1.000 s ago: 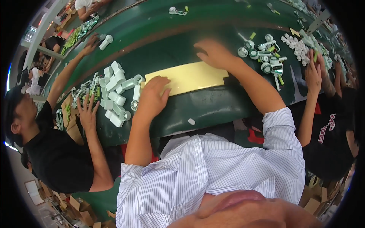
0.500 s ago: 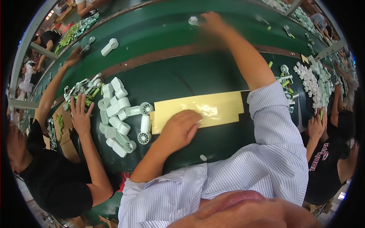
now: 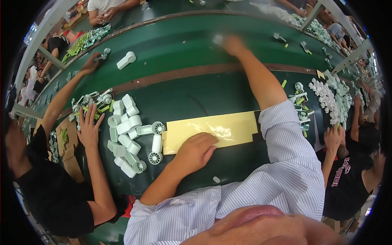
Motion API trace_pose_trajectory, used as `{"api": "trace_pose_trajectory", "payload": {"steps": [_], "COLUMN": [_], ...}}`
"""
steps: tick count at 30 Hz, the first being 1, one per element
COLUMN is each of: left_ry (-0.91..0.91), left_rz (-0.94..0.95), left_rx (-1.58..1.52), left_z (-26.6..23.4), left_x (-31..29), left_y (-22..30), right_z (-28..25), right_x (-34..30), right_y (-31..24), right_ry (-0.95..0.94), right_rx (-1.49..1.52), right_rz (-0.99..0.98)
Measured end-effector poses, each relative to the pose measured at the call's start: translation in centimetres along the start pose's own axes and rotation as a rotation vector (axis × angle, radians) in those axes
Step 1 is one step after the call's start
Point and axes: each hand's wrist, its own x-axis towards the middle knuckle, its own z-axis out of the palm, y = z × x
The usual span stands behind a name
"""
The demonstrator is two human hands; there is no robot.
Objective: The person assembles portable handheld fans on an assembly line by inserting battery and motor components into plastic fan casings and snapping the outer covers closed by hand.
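Note:
My left hand (image 3: 198, 150) lies on the near edge of a glossy yellow sheet (image 3: 232, 127), thumb a little apart from the loosely bent fingers, gripping nothing visible. Across the table my right hand (image 3: 233, 45) reaches over the green belt (image 3: 171, 53), smeared by motion. A small white part (image 3: 218, 39) is blurred at its fingertips; whether it is gripped I cannot tell. Left of the sheet stands a pile of pale green plastic housings (image 3: 130, 124), two with round spoked grilles, one of them a grille-ended housing (image 3: 155, 153) near the sheet's left end.
A co-worker's hand (image 3: 89, 126) rests by green assemblies (image 3: 92, 99) at left; that person's other hand (image 3: 92, 63) is at the belt. A pale housing (image 3: 126, 60) lies on the belt. White parts (image 3: 326, 98) are heaped at right, near another person's hand (image 3: 334, 136).
My right hand has drawn back nearer over the belt, and the small white part has come nearer with it. My left hand stays on the sheet. The whole view has shifted slightly.

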Motion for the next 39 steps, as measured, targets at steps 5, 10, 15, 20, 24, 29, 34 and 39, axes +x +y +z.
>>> {"api": "trace_pose_trajectory", "payload": {"steps": [5, 10, 15, 20, 24, 29, 34, 39], "left_ry": [0.043, 0.051, 0.086, 0.092, 0.116, 0.104, 0.126, 0.150], "left_rz": [0.003, 0.025, 0.027, 0.010, 0.030, 0.022, -0.019, -0.026], "left_rx": [-0.018, 0.008, 0.061, 0.046, 0.051, 0.047, 0.004, -0.014], "left_z": [0.3, 0.6, 0.9, 1.0, 1.5, 1.8, 1.7, 1.9], "left_x": [-0.2, -0.6, -1.4, -1.3, -1.1, -1.1, -1.0, -0.9], "left_y": [-0.2, 0.0, -0.4, -0.1, -0.2, -0.3, -0.2, -0.4], "right_z": [-3.7, -8.8, -13.6, -15.2, -15.0, -15.5, -14.0, -13.0], "right_x": [-2.9, -7.9, -15.8, -20.8, -23.3, -24.8, -26.0, -25.9], "right_y": [-2.4, -6.2, -12.8, -13.5, -13.3, -14.1, -14.5, -14.5], "right_ry": [0.109, 0.095, -0.008, -0.167, -0.256, -0.329, -0.511, -0.585], "right_rx": [0.222, 0.489, 0.856, 1.061, 1.228, 1.571, 1.792, 1.911], "right_rz": [0.016, -0.070, 0.036, 0.049, 0.111, 0.142, 0.188, 0.222]}}
